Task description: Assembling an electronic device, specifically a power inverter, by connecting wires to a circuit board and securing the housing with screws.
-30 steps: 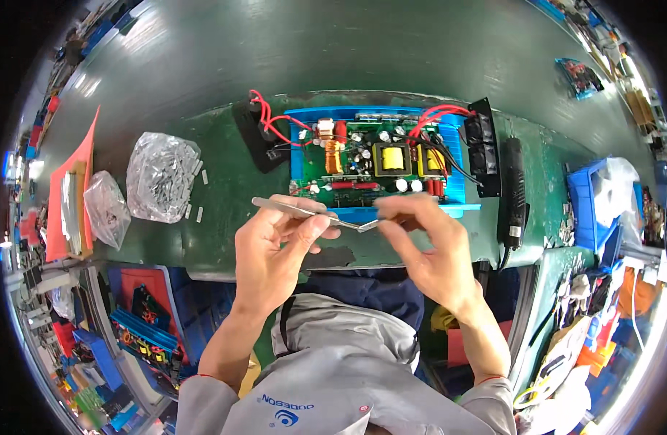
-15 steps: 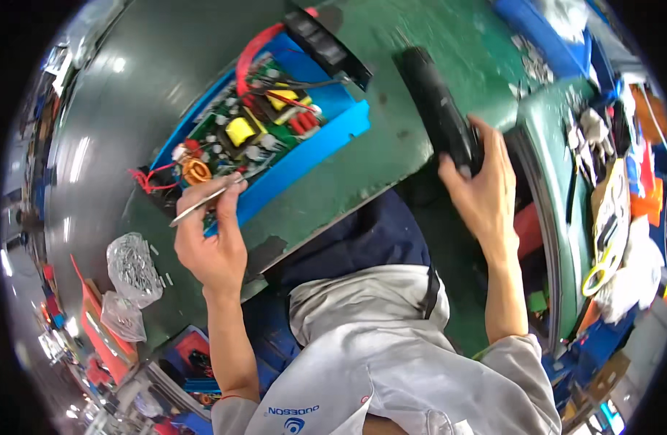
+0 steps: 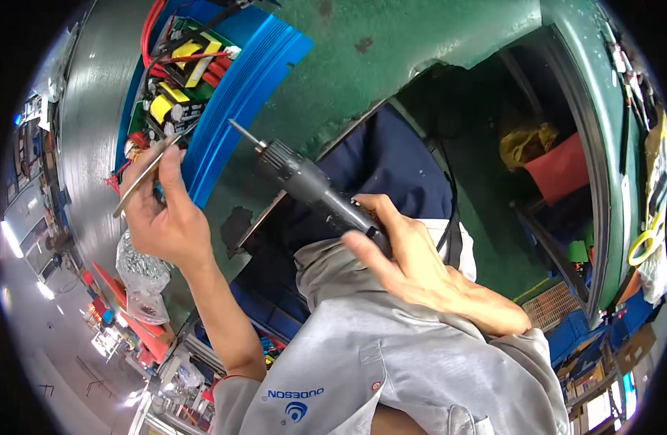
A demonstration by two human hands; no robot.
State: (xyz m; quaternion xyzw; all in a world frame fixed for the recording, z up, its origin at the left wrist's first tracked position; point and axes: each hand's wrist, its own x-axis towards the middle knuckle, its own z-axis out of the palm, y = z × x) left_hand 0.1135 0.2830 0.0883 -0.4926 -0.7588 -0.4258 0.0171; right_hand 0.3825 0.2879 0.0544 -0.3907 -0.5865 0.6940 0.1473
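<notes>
My left hand (image 3: 170, 217) grips a pair of thin metal tweezers (image 3: 134, 190), whose tips point toward the inside of a long blue metal case (image 3: 264, 61). In that case sits a green circuit board with yellow transformers (image 3: 161, 109), capacitors and red wires. My right hand (image 3: 413, 261) is wrapped round the rear of a black electric screwdriver (image 3: 301, 177). Its bit (image 3: 245, 134) points up and left, close to the near side wall of the case. Whether the bit carries a screw is too small to tell.
The case lies on a worn green tabletop (image 3: 340, 72) with a chipped front edge. Clear plastic bags of small metal parts (image 3: 141, 272) lie by my left forearm. To the right are a dark-framed opening with a red sheet (image 3: 558, 170) and a yellow tape roll (image 3: 641, 248).
My right hand has brought the screwdriver left and nearer my body, turning its bit toward the case. The tweezers stay in my left hand. The view has shifted, so the case appears farther up and left.
</notes>
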